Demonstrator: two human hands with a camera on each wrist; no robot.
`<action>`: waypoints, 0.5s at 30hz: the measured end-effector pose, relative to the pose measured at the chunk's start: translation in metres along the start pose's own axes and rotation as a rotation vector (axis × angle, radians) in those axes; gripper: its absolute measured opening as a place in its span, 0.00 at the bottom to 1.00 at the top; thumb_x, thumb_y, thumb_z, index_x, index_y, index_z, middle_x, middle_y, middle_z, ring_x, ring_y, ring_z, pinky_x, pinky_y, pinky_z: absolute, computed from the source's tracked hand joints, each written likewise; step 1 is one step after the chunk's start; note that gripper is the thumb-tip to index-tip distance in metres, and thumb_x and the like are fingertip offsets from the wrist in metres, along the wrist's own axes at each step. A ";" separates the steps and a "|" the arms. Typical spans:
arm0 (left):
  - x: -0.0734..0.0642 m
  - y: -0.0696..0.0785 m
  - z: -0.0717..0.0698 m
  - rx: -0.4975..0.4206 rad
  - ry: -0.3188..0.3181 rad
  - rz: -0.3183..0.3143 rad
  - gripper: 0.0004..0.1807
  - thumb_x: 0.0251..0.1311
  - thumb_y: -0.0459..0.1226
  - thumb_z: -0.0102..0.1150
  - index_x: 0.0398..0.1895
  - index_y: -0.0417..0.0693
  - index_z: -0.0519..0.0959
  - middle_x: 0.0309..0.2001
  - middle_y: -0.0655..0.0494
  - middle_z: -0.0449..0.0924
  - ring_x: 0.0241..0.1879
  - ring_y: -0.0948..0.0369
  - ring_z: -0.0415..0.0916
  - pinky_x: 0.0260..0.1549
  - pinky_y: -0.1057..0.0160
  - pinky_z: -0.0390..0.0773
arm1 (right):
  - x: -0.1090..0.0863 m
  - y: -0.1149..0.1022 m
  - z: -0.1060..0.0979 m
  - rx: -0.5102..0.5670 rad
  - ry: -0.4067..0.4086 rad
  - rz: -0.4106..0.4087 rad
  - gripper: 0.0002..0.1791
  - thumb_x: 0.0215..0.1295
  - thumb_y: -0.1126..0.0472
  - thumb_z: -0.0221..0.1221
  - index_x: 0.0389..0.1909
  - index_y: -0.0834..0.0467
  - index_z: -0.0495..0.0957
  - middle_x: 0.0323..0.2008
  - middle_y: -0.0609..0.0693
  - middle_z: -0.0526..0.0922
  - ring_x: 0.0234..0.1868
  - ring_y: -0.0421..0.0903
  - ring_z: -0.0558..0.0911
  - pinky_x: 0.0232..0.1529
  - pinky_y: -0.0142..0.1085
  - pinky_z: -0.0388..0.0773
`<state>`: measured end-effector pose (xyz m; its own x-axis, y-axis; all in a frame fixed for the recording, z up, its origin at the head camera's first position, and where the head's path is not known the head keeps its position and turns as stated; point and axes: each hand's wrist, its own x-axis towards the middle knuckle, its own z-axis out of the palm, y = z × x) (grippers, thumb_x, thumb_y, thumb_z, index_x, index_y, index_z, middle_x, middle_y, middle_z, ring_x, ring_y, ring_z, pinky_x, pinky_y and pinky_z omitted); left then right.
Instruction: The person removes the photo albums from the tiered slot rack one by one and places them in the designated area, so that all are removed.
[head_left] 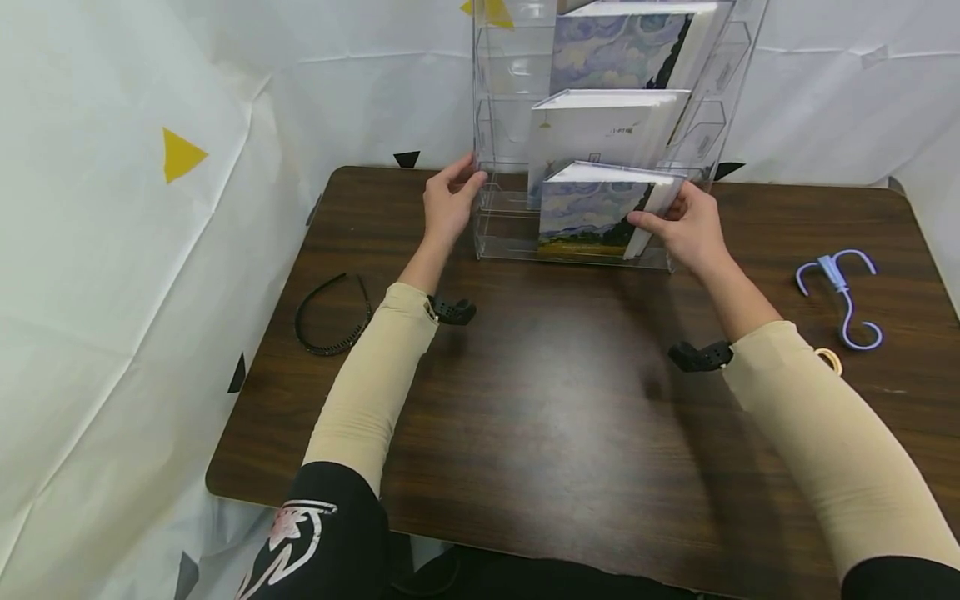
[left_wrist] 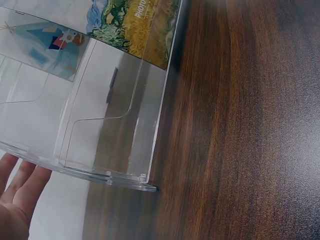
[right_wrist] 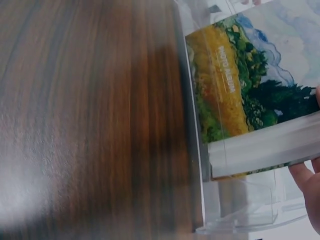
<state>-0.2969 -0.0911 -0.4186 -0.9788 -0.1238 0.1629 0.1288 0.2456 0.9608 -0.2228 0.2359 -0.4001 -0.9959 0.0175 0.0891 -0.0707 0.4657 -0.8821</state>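
Observation:
A clear acrylic display rack (head_left: 504, 247) stands at the back of the table, with albums in its tiers. My left hand (head_left: 447, 204) touches the rack's left side; in the left wrist view its straight fingers (left_wrist: 31, 187) meet the side edge. With my right hand (head_left: 692, 229) I pinch the right edge of a photo album (head_left: 588, 217) with a painted landscape cover, thumb on the front and fingers behind. The album's bottom sits in the lowest front pocket, as the right wrist view shows. Behind it stands a white album (head_left: 581, 133), and higher up another painted album (head_left: 607, 50).
A black headband (head_left: 330, 348) lies on the table (head_left: 540, 433) at the left. To the right are a blue-purple hook hanger (head_left: 843, 296) and a small yellowish ring (head_left: 829, 361), partly behind my right sleeve. White sheeting (head_left: 375, 92) hangs behind the table.

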 end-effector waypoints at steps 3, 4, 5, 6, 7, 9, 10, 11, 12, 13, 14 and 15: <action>0.001 0.001 0.000 0.011 -0.001 -0.010 0.23 0.63 0.39 0.65 0.62 0.47 0.78 0.54 0.53 0.82 0.45 0.60 0.80 0.44 0.69 0.76 | -0.001 -0.002 0.001 -0.011 -0.007 -0.020 0.23 0.61 0.60 0.68 0.54 0.61 0.73 0.47 0.51 0.81 0.43 0.37 0.79 0.37 0.25 0.74; 0.001 0.001 0.000 0.017 -0.003 -0.013 0.23 0.63 0.39 0.65 0.62 0.47 0.78 0.54 0.52 0.82 0.45 0.60 0.80 0.45 0.69 0.76 | -0.001 -0.003 0.002 -0.008 -0.010 -0.030 0.23 0.61 0.61 0.68 0.55 0.61 0.73 0.48 0.51 0.80 0.45 0.37 0.79 0.38 0.26 0.74; 0.001 0.001 0.000 0.020 -0.007 -0.022 0.23 0.63 0.39 0.65 0.62 0.47 0.78 0.54 0.53 0.82 0.46 0.60 0.80 0.45 0.69 0.76 | -0.002 -0.004 0.002 0.002 -0.011 -0.046 0.23 0.61 0.62 0.68 0.55 0.61 0.73 0.48 0.51 0.80 0.45 0.37 0.79 0.39 0.26 0.75; 0.001 0.002 0.000 0.029 -0.013 -0.027 0.24 0.63 0.40 0.65 0.62 0.47 0.78 0.55 0.52 0.82 0.46 0.61 0.80 0.45 0.69 0.76 | -0.003 -0.006 0.001 0.016 -0.008 -0.064 0.22 0.61 0.63 0.67 0.55 0.61 0.73 0.47 0.50 0.80 0.45 0.37 0.79 0.39 0.26 0.75; 0.001 0.002 0.000 0.035 -0.021 -0.036 0.24 0.63 0.40 0.65 0.62 0.47 0.77 0.55 0.53 0.81 0.47 0.61 0.79 0.44 0.69 0.77 | -0.004 -0.008 0.000 0.021 -0.003 -0.085 0.22 0.61 0.64 0.67 0.55 0.61 0.73 0.46 0.49 0.80 0.45 0.37 0.79 0.39 0.25 0.75; 0.001 0.003 0.001 0.040 -0.034 -0.049 0.24 0.64 0.41 0.64 0.62 0.46 0.77 0.55 0.53 0.81 0.47 0.62 0.78 0.42 0.68 0.78 | -0.007 -0.013 -0.004 0.059 0.006 -0.133 0.21 0.61 0.68 0.67 0.54 0.60 0.74 0.45 0.46 0.80 0.45 0.36 0.80 0.40 0.25 0.76; 0.001 0.003 0.001 0.040 -0.041 -0.057 0.24 0.64 0.41 0.64 0.63 0.46 0.77 0.55 0.53 0.80 0.47 0.62 0.78 0.41 0.67 0.78 | -0.008 -0.015 -0.007 0.082 0.014 -0.157 0.21 0.60 0.69 0.67 0.54 0.60 0.74 0.45 0.45 0.80 0.45 0.36 0.80 0.40 0.24 0.76; 0.001 0.003 0.001 0.035 -0.047 -0.065 0.24 0.64 0.42 0.64 0.63 0.46 0.77 0.55 0.53 0.80 0.46 0.62 0.78 0.40 0.67 0.79 | -0.010 -0.017 -0.010 0.112 0.022 -0.181 0.21 0.60 0.71 0.66 0.54 0.60 0.74 0.45 0.44 0.81 0.46 0.37 0.80 0.41 0.24 0.76; 0.001 0.004 0.000 0.033 -0.052 -0.067 0.24 0.65 0.42 0.63 0.63 0.46 0.77 0.55 0.53 0.80 0.46 0.62 0.77 0.38 0.66 0.79 | -0.012 -0.020 -0.015 0.154 0.027 -0.194 0.22 0.60 0.72 0.66 0.55 0.60 0.75 0.46 0.44 0.81 0.47 0.37 0.80 0.42 0.24 0.76; 0.001 0.004 0.000 0.025 -0.055 -0.072 0.24 0.65 0.42 0.63 0.63 0.46 0.77 0.55 0.53 0.80 0.46 0.62 0.77 0.37 0.66 0.79 | -0.014 -0.023 -0.020 0.205 0.032 -0.206 0.23 0.60 0.73 0.65 0.56 0.60 0.75 0.47 0.45 0.81 0.49 0.39 0.80 0.43 0.25 0.76; 0.001 0.004 0.000 0.019 -0.058 -0.077 0.24 0.65 0.42 0.63 0.63 0.46 0.76 0.55 0.52 0.79 0.45 0.62 0.77 0.37 0.66 0.80 | -0.017 -0.026 -0.025 0.263 0.037 -0.214 0.23 0.59 0.74 0.65 0.56 0.60 0.75 0.49 0.46 0.82 0.50 0.40 0.80 0.45 0.25 0.76; 0.000 0.004 -0.001 0.012 -0.058 -0.086 0.25 0.65 0.43 0.63 0.63 0.46 0.77 0.55 0.53 0.79 0.45 0.62 0.77 0.37 0.65 0.80 | -0.021 -0.029 -0.030 0.320 0.039 -0.217 0.24 0.59 0.74 0.65 0.57 0.60 0.76 0.50 0.47 0.82 0.52 0.41 0.80 0.46 0.26 0.76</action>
<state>-0.2965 -0.0909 -0.4144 -0.9938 -0.0895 0.0663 0.0423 0.2476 0.9679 -0.1977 0.2489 -0.3622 -0.9534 -0.0141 0.3014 -0.2996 0.1631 -0.9400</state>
